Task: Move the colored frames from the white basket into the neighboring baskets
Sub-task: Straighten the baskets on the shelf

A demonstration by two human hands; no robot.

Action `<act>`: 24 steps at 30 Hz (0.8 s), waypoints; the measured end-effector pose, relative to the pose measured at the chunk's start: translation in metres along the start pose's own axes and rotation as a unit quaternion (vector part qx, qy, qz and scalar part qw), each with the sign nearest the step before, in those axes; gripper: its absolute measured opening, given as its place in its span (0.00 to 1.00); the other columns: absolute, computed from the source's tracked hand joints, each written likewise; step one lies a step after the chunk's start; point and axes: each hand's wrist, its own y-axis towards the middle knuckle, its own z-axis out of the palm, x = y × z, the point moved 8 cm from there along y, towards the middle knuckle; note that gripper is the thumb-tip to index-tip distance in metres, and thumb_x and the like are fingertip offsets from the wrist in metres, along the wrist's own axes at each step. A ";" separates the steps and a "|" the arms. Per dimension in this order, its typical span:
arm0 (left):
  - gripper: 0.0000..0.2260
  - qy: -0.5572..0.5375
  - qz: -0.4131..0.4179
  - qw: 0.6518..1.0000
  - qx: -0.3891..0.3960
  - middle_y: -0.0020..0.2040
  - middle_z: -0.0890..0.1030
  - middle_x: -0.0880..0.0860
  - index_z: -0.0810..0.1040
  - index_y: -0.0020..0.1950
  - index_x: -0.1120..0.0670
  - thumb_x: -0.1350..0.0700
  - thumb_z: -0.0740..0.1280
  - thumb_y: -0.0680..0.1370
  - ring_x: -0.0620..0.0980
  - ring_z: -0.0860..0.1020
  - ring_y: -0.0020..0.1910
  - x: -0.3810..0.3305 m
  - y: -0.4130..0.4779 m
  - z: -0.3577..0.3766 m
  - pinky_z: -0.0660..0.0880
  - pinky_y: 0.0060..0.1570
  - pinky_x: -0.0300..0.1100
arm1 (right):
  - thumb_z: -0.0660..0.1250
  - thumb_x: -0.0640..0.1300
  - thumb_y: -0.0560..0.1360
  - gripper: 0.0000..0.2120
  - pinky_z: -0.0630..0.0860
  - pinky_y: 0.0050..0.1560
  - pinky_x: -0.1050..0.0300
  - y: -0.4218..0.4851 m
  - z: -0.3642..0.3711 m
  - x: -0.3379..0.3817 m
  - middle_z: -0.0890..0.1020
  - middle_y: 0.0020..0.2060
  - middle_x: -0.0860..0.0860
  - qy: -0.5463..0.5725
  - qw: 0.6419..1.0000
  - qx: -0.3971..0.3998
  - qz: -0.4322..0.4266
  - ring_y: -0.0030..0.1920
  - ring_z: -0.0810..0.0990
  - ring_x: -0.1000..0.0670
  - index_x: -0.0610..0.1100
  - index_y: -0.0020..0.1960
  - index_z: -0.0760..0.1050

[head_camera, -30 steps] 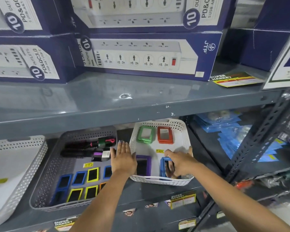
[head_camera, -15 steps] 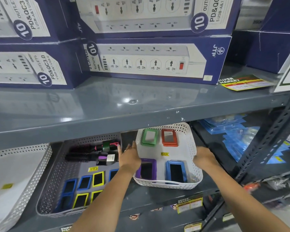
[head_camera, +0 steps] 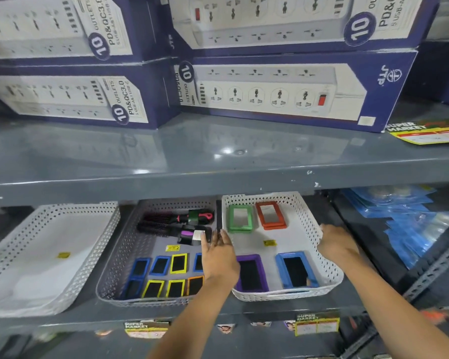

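Note:
The white basket point(head_camera: 290, 294) sits on the lower shelf and holds a green frame point(head_camera: 240, 218) and an orange frame point(head_camera: 270, 215) at the back. A purple frame point(head_camera: 252, 273) and a blue frame point(head_camera: 296, 270) lie at its front. My left hand point(head_camera: 219, 257) lies flat over the basket's left wall, fingers stretched forward, with nothing in it. My right hand point(head_camera: 335, 244) curls over the basket's right rim. To the left stands a grey basket point(head_camera: 119, 255) with several small blue, yellow and orange frames point(head_camera: 178, 263).
Two hair brushes point(head_camera: 176, 218) lie at the back of the grey basket. Another white basket point(head_camera: 99, 244) stands at the far left. Blue packets point(head_camera: 412, 229) lie to the right. The upper shelf edge point(head_camera: 218, 177) overhangs the baskets, with power strip boxes point(head_camera: 270, 92) on it.
My right hand came off the blue frame inside the white basket and moved out to its right rim. My left hand stayed at the left wall.

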 end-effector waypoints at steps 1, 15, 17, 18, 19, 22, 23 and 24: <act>0.33 0.001 0.002 1.000 -0.002 0.77 0.57 0.58 0.46 0.75 0.63 0.61 0.59 0.75 0.53 0.50 0.78 -0.001 0.000 -0.001 0.30 0.69 0.55 | 0.60 0.32 0.70 0.09 0.73 0.36 0.57 0.000 0.000 -0.001 0.79 0.39 0.46 0.001 1.000 -0.003 -0.001 0.40 0.79 0.43 0.43 0.44 0.73; 0.25 -0.104 -0.034 0.987 -0.121 0.78 0.57 0.51 0.55 0.76 0.53 0.54 0.54 0.79 0.49 0.47 0.78 0.068 -0.012 -0.037 0.42 0.75 0.59 | 0.59 0.44 0.78 0.17 0.77 0.51 0.50 -0.002 0.011 -0.014 0.79 0.60 0.42 0.040 0.999 0.012 0.014 0.56 0.79 0.40 0.43 0.65 0.70; 0.26 -0.053 -0.088 0.987 -0.126 0.78 0.52 0.53 0.53 0.76 0.54 0.52 0.54 0.79 0.51 0.44 0.77 0.118 -0.009 -0.040 0.43 0.75 0.59 | 0.58 0.41 0.77 0.10 0.78 0.48 0.50 -0.003 0.012 -0.015 0.81 0.54 0.42 0.044 0.999 0.012 0.018 0.49 0.79 0.41 0.43 0.56 0.74; 0.27 -0.033 -0.124 0.985 -0.115 0.79 0.50 0.54 0.50 0.77 0.55 0.50 0.53 0.79 0.52 0.43 0.77 0.145 -0.008 -0.040 0.43 0.75 0.60 | 0.58 0.40 0.77 0.08 0.78 0.46 0.52 -0.003 0.011 -0.014 0.81 0.52 0.43 0.041 0.999 0.012 0.019 0.46 0.78 0.42 0.44 0.53 0.74; 0.30 -0.017 -0.161 0.982 -0.095 0.79 0.47 0.55 0.47 0.77 0.55 0.48 0.54 0.78 0.53 0.41 0.77 0.170 -0.008 -0.039 0.43 0.74 0.61 | 0.58 0.39 0.77 0.09 0.77 0.45 0.53 -0.005 0.010 -0.013 0.81 0.52 0.43 0.037 0.999 0.011 0.019 0.45 0.78 0.42 0.44 0.54 0.74; 0.35 -0.007 -0.226 0.973 -0.036 0.79 0.42 0.56 0.41 0.77 0.57 0.48 0.57 0.77 0.55 0.38 0.77 0.226 -0.010 -0.030 0.42 0.74 0.62 | 0.57 0.39 0.77 0.12 0.75 0.43 0.54 -0.008 0.009 -0.010 0.81 0.53 0.43 0.030 0.999 0.007 0.023 0.48 0.80 0.41 0.43 0.59 0.74; 0.35 -0.012 -0.238 0.971 -0.016 0.79 0.42 0.56 0.41 0.77 0.57 0.49 0.56 0.77 0.54 0.37 0.77 0.238 -0.014 -0.026 0.41 0.74 0.61 | 0.57 0.39 0.77 0.13 0.75 0.42 0.55 -0.009 0.008 -0.009 0.81 0.53 0.43 0.029 0.999 0.007 0.024 0.47 0.80 0.42 0.43 0.59 0.74; 0.34 -0.020 -0.245 0.969 -0.005 0.79 0.42 0.56 0.41 0.77 0.58 0.50 0.56 0.77 0.54 0.37 0.77 0.247 -0.017 -0.020 0.42 0.74 0.61 | 0.57 0.40 0.78 0.13 0.75 0.41 0.55 -0.008 0.009 -0.010 0.81 0.51 0.44 0.028 0.999 0.010 0.027 0.46 0.80 0.43 0.44 0.59 0.74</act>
